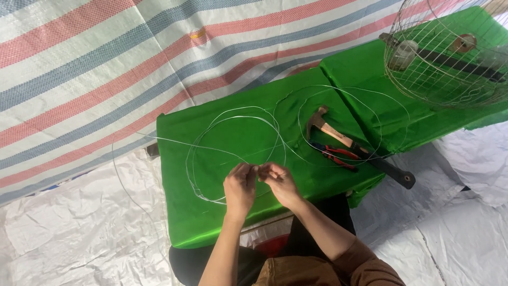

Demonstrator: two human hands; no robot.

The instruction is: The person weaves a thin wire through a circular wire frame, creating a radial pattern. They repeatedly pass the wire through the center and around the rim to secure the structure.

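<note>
A thin silvery wire (233,119) lies in loose loops on the near left part of a green cloth-covered table (180,212), and its strands meet at the near edge of the loop, where both hands pinch it. The left hand (239,186) is closed to a pinch, thumb and fingertips pressed on the wire, and the right hand (279,182) is closed the same way just beside it, so that the fingertips of the two hands almost touch; held so close together, the hands seem to brace a short stretch of wire between them, which suits bending or twisting it at one spot. One strand runs off the table's left edge and curves down over the crumpled white sheeting (79,238) on the ground. A second set of wire loops (352,95) lies farther right on the cloth, around a hammer (330,130) with a wooden handle and red-handled pliers (338,154), both set within easy reach of the right hand and clear of the loop being worked. At the far right a round wire basket frame (450,74) stands on the green cloth, well apart from the hands, with a small jar (402,54) seen through its mesh. Behind the table hangs a striped tarpaulin (106,63) in red, blue and white.
</note>
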